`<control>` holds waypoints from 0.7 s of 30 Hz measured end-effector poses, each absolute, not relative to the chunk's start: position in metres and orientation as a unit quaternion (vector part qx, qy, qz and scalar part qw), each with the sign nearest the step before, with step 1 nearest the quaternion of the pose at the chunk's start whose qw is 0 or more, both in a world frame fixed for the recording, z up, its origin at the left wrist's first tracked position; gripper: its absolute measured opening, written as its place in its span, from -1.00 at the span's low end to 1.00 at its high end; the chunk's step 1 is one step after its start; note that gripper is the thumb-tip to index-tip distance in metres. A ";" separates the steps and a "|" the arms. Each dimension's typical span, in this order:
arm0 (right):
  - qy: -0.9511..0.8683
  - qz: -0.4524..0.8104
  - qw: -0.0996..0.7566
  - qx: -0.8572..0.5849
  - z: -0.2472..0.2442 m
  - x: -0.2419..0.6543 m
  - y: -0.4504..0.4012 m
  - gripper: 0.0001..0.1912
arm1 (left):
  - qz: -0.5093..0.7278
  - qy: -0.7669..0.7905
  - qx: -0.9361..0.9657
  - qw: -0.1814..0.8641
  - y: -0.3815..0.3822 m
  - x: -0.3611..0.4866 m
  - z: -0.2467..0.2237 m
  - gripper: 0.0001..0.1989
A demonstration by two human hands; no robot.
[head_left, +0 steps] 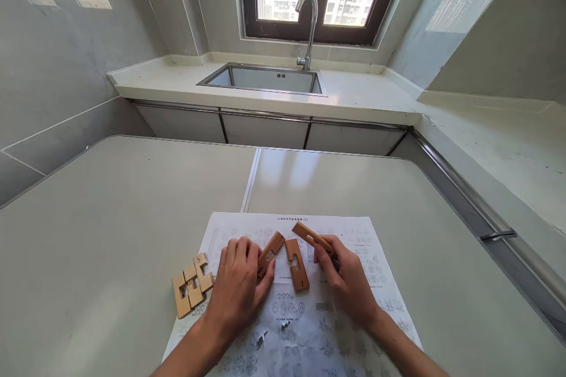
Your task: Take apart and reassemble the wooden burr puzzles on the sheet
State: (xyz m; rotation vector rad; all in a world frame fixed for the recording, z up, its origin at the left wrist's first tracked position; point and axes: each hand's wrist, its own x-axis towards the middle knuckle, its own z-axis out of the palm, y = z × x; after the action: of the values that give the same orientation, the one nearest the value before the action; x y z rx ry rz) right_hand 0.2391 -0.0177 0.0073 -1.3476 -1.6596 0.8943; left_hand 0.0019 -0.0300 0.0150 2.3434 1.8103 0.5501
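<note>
My left hand (241, 280) rests on the printed sheet, its thumb and fingers closed about a notched wooden puzzle piece (275, 242) that tilts up to the right. Between my hands a second notched wooden piece (300, 274) lies flat on the paper. My right hand (345, 274) pinches a long wooden puzzle piece (305, 232) by its near end, the far end pointing up and left. Left of my left hand, several lighter wooden pieces (181, 294) lie grouped at the paper's edge. The left palm hides part of its piece.
The large instruction sheet (300, 359), torn in places, lies on a pale folding table (110, 218) with a seam (251, 179). Beyond stand a counter (354, 85), a steel sink (321, 85) and a tap (313, 17) under a window. A drawer handle (498, 235) is at right.
</note>
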 end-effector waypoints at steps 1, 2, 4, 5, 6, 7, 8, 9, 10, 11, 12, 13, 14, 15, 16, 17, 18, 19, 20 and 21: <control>-0.658 0.355 0.404 -0.527 0.008 0.239 -0.018 -0.74 | 0.190 0.595 0.777 0.080 -0.030 0.002 0.016 -0.77; -0.658 0.355 0.409 -0.522 0.008 0.239 -0.019 -0.74 | 0.202 0.591 0.774 0.102 -0.030 0.003 0.017 -0.75; -0.656 0.356 0.421 -0.515 0.008 0.238 -0.020 -0.74 | 0.239 0.585 0.758 0.162 -0.031 0.004 0.022 -0.72; -0.653 0.358 0.425 -0.515 0.008 0.238 -0.020 -0.74 | 0.256 0.582 0.743 0.207 -0.031 0.004 0.025 -0.69; -0.649 0.361 0.428 -0.515 0.007 0.238 -0.021 -0.74 | 0.270 0.576 0.725 0.263 -0.032 0.005 0.028 -0.66; -0.646 0.363 0.429 -0.516 0.006 0.237 -0.022 -0.74 | 0.279 0.564 0.705 0.328 -0.033 0.006 0.031 -0.63; -0.643 0.365 0.432 -0.516 0.006 0.237 -0.022 -0.74 | 0.284 0.544 0.683 0.395 -0.034 0.008 0.035 -0.60; -0.642 0.367 0.435 -0.513 0.006 0.236 -0.023 -0.74 | 0.284 0.519 0.661 0.461 -0.035 0.009 0.038 -0.58; -0.641 0.369 0.440 -0.509 0.006 0.235 -0.024 -0.73 | 0.283 0.492 0.639 0.519 -0.036 0.010 0.040 -0.56; -0.643 0.370 0.444 -0.502 0.007 0.234 -0.024 -0.72 | 0.281 0.465 0.619 0.567 -0.037 0.011 0.042 -0.54; -0.646 0.372 0.449 -0.493 0.008 0.233 -0.025 -0.71 | 0.277 0.443 0.601 0.605 -0.038 0.012 0.043 -0.53; -0.650 0.375 0.451 -0.483 0.010 0.232 -0.026 -0.69 | 0.274 0.428 0.586 0.631 -0.038 0.013 0.043 -0.52; -0.655 0.379 0.452 -0.472 0.012 0.230 -0.027 -0.66 | 0.271 0.418 0.576 0.648 -0.038 0.013 0.043 -0.51; -0.661 0.383 0.451 -0.462 0.013 0.229 -0.028 -0.64 | 0.269 0.413 0.571 0.657 -0.038 0.013 0.043 -0.51; -0.666 0.385 0.450 -0.453 0.014 0.228 -0.029 -0.63 | 0.268 0.411 0.570 0.659 -0.038 0.013 0.043 -0.51; -0.671 0.386 0.449 -0.446 0.014 0.227 -0.030 -0.61 | 0.268 0.410 0.571 0.659 -0.038 0.013 0.042 -0.51; -0.676 0.385 0.448 -0.440 0.014 0.226 -0.032 -0.60 | 0.268 0.411 0.573 0.656 -0.038 0.013 0.043 -0.51; -0.682 0.381 0.447 -0.436 0.013 0.226 -0.033 -0.60 | 0.269 0.412 0.575 0.653 -0.038 0.012 0.043 -0.51; -0.687 0.374 0.447 -0.434 0.012 0.226 -0.033 -0.59 | 0.271 0.414 0.577 0.650 -0.038 0.012 0.044 -0.51; -0.693 0.366 0.446 -0.433 0.011 0.226 -0.034 -0.59 | 0.273 0.416 0.578 0.647 -0.038 0.011 0.044 -0.51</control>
State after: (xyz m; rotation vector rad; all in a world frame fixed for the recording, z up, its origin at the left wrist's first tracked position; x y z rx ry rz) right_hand 0.2257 -0.0341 0.0106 -1.0713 -1.7167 0.9054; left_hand 0.0115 -0.0378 0.0442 1.3136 0.9469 0.6211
